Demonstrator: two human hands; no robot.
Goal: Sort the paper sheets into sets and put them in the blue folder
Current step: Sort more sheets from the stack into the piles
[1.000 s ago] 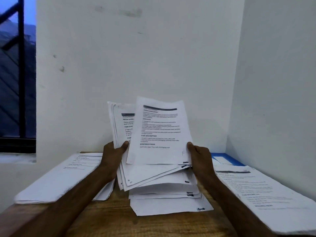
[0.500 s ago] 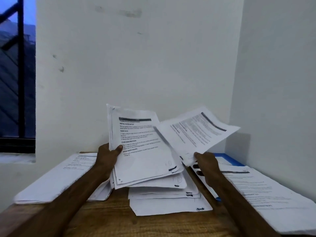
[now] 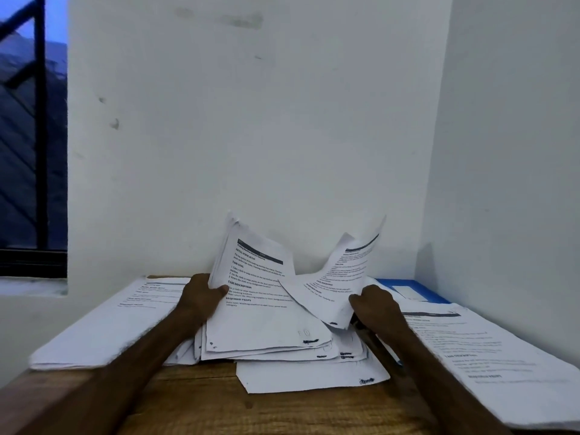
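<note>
paper sheet is now off the stack, pinched low by right hand, heading toward the right pile near the blue folder; left hand grips the stack, now lower over the table.

left grip, right grip, both curled

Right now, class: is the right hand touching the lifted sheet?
Touching. The head view shows the right hand gripping the lifted sheet at its lower edge.
</note>
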